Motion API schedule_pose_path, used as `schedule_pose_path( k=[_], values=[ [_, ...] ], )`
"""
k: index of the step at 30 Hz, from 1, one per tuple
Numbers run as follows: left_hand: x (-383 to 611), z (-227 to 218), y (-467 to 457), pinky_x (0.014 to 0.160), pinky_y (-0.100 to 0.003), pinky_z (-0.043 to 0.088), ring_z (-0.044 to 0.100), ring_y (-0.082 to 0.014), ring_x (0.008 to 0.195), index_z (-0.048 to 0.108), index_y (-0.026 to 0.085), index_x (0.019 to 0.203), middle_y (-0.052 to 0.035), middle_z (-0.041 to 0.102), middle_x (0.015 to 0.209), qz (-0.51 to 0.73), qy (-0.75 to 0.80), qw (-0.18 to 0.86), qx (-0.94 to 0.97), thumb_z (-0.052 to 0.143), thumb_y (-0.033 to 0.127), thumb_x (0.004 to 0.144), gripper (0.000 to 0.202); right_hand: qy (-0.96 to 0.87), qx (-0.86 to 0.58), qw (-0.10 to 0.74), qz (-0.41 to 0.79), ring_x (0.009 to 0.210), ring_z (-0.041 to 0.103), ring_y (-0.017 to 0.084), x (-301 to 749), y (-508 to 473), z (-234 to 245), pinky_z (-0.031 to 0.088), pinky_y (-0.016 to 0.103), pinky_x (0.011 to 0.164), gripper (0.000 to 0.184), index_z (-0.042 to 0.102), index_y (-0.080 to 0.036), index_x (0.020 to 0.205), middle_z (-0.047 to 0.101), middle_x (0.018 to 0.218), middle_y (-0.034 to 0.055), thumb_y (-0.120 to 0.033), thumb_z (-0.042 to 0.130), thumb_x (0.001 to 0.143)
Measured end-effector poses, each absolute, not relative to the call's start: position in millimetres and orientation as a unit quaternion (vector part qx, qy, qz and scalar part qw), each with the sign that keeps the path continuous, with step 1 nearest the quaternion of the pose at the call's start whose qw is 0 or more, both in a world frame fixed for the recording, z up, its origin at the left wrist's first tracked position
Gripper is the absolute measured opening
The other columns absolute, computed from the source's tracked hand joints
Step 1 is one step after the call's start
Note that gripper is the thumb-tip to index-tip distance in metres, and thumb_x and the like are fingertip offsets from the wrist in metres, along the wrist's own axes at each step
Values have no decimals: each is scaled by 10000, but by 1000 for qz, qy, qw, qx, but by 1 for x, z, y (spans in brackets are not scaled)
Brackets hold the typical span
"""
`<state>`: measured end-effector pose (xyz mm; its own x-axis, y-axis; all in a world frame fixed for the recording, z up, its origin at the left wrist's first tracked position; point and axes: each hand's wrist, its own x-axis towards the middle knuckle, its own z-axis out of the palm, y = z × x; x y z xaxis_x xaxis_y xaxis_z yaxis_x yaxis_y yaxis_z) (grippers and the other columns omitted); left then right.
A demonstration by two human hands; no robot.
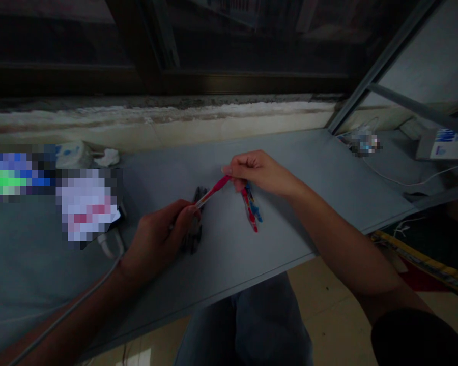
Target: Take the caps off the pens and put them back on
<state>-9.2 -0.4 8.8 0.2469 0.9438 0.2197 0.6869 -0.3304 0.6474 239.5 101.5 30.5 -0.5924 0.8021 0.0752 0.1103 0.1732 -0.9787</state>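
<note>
A red pen (213, 190) with a clear barrel stretches slantwise between my two hands above the desk. My left hand (168, 229) pinches its lower left end, while the fingertips of my right hand (250, 170) close on its red upper end. Beneath and beside my left hand lies a bunch of black pens (194, 239), partly covered by the fingers. Below my right hand another red pen (250, 211) and a blue pen (255, 206) rest side by side on the desk, their upper ends hidden by the hand.
The grey desk (282, 234) runs along a wall under a dark window. A white cable (110, 246) passes over my left forearm. Blurred items and a tissue roll (73, 154) stand at the left. A metal post (351, 112) rises at the right, with a box (446, 144) beyond.
</note>
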Motion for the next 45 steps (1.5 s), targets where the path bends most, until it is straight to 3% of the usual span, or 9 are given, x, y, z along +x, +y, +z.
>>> schedule_pose_path(
  k=[3,7,11,17,21,26,30,35,45],
  values=[
    [-10,8,2,455,-228,363,516,-118,426,725,184,925,40,581,540,297,561,185,751,436,447,1029,405,-714,-359,248,547,432,482,73,244,104,28,396,204,492,521,588,-155,665,562,476,-22,-581,624,963],
    [-13,7,4,432,-230,340,512,-121,395,737,198,915,44,560,499,293,568,164,751,444,467,1022,412,-716,-291,310,553,538,549,75,249,111,29,427,187,539,399,630,-165,989,663,671,-50,-411,862,778],
    [-13,6,5,414,-239,323,509,-132,389,742,212,918,36,559,497,299,551,174,759,450,462,1017,397,-733,-330,265,533,481,522,74,251,111,31,413,200,522,460,597,-148,710,589,546,-21,-534,649,955],
    [-12,8,5,427,-234,348,514,-124,394,730,200,901,35,573,513,300,557,186,752,453,476,1017,408,-740,-268,314,531,560,542,71,252,113,29,419,185,542,348,642,-152,933,652,682,-46,-356,871,768],
    [-13,7,5,426,-235,337,513,-126,387,731,194,921,37,571,506,286,578,173,744,425,478,1023,430,-752,-300,244,535,513,544,81,253,112,29,432,204,539,401,618,-140,753,622,594,-10,-475,642,974],
    [-13,5,6,438,-230,358,518,-118,399,734,166,931,36,569,516,279,566,192,751,417,488,1035,464,-741,-254,309,539,607,580,80,254,113,28,444,193,584,412,592,-169,1107,674,776,-40,-295,839,803],
    [-12,8,5,432,-229,365,511,-115,408,735,163,921,34,568,522,279,572,227,737,409,499,1040,483,-778,-248,265,513,604,552,82,253,112,29,425,202,586,267,619,-149,896,629,690,-25,-392,727,919],
    [-14,9,5,423,-232,363,530,-132,432,763,174,963,27,580,523,270,566,238,742,434,496,1033,465,-794,-308,222,475,513,483,77,251,105,33,384,218,561,481,563,-164,732,566,554,-30,-550,543,1018],
    [-16,7,-2,481,-171,473,663,-119,584,647,222,1312,33,711,754,311,511,202,775,581,404,1017,353,-713,-364,261,539,415,407,49,246,100,39,334,209,486,493,522,-171,628,504,453,-64,-512,684,945]
  ],
)
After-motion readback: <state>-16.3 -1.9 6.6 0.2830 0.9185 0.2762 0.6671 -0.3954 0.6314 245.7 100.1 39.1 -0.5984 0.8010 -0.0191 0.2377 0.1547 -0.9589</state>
